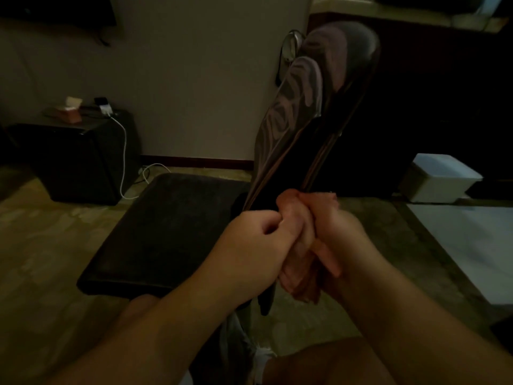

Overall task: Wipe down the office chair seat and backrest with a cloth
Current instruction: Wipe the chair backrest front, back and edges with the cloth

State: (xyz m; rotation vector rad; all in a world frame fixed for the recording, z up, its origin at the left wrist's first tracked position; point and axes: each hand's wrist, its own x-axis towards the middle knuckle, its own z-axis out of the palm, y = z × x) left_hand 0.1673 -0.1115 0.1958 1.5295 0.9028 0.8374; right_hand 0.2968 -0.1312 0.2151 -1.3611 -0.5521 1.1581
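Note:
A dark office chair stands in front of me in dim light. Its flat black seat (pixel 166 232) lies at centre left, and its backrest (pixel 319 129) rises to the upper right with a purple-patterned cover near the top. A pinkish cloth (pixel 298 245) is bunched between my two hands just over the seat's right rear edge. My left hand (pixel 249 245) pinches the cloth from the left. My right hand (pixel 341 240) grips it from the right. Most of the cloth is hidden inside my fingers.
A black cabinet (pixel 83 162) at left carries a tissue box (pixel 69 111) and a charger with a white cable. A white box (pixel 438 176) sits on the floor at right. A dark cabinet stands behind the chair. My knees show at the bottom.

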